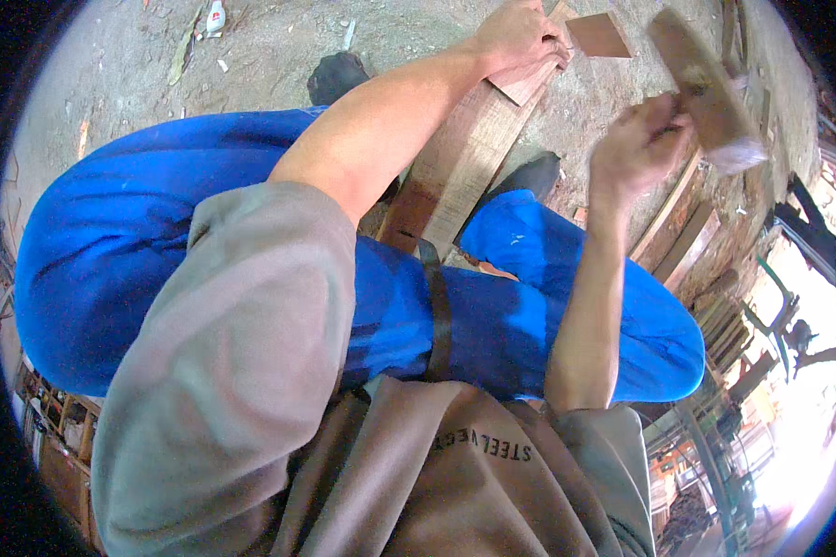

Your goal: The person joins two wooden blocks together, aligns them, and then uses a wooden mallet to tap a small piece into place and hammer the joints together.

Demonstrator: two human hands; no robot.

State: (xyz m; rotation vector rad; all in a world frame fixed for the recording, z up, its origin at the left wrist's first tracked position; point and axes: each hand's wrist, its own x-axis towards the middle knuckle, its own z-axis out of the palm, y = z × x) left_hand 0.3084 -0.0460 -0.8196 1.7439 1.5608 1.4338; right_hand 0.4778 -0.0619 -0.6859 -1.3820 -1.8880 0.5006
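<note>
Head view: your right hand [641,144] has its fingers wrapped round a blurred wooden mallet [706,88]; the board's [483,139] far end lies at ten o'clock, long axis one-to-seven, your nearer left hand [525,42] bunched there (can't tell what it pinches).

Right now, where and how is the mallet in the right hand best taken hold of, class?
Probably by its handle, coming from the picture's left, as the right hand does. The long, blocky head of the mallet slants across just beyond the fist, so gripping from that side should keep fingers away from both head ends. The handle is mostly hidden, and the head is blurred.
</note>
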